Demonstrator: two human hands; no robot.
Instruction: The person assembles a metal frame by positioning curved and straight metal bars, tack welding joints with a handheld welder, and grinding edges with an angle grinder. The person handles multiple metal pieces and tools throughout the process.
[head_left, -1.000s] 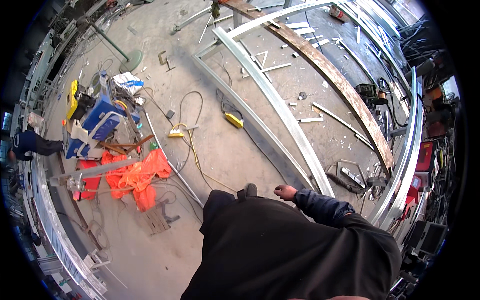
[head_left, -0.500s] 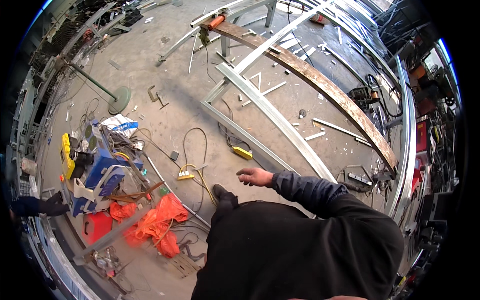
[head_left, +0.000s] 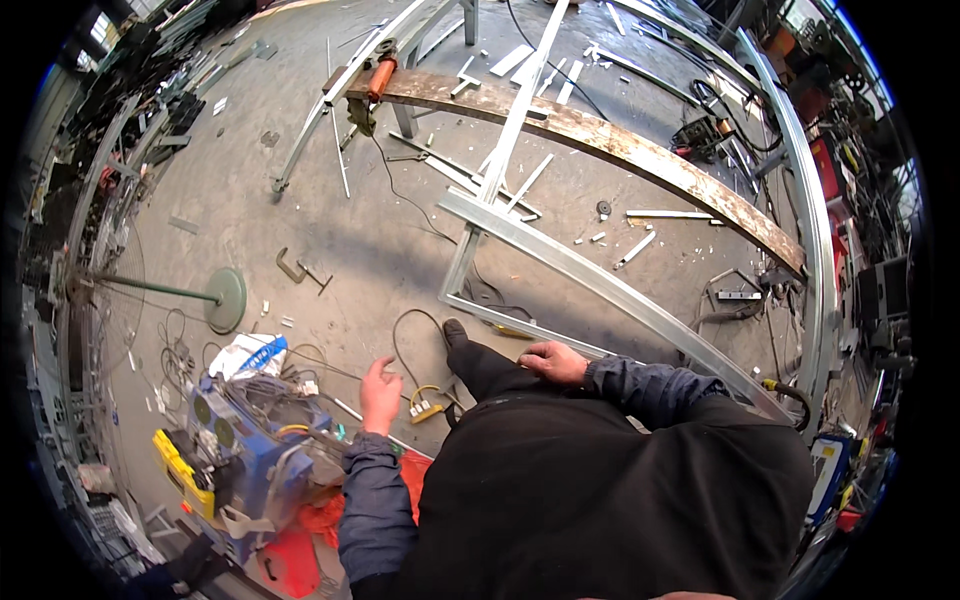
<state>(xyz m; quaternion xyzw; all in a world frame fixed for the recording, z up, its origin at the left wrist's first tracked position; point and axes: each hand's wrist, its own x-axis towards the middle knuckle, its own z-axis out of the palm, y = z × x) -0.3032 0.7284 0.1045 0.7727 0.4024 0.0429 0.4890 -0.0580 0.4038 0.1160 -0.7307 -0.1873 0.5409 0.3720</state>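
My left hand [head_left: 381, 393] is raised over the floor left of my leg, its fingers apart and nothing in them. Close beside it lies a yellow power strip [head_left: 426, 412] with plugs in it. My right hand [head_left: 555, 363] hangs just above my thigh, fingers loosely curled together, with no object visible in it. Beyond that hand runs a galvanized steel frame [head_left: 600, 266] made of welded-looking square bars. To the left of my left hand stands a blue machine [head_left: 262, 425] heaped with cables.
A rusty steel beam [head_left: 600, 140] crosses the frame, with an orange power tool [head_left: 382, 78] at its left end. A clamp [head_left: 296, 268] lies near a stand with a round green base [head_left: 226, 300]. Cables trail across the floor, and a red case [head_left: 290, 562] sits lower left.
My left hand and forearm have come into view. My right hand has drawn in closer to my thigh, its fingers more curled. The whole view has shifted and turned.
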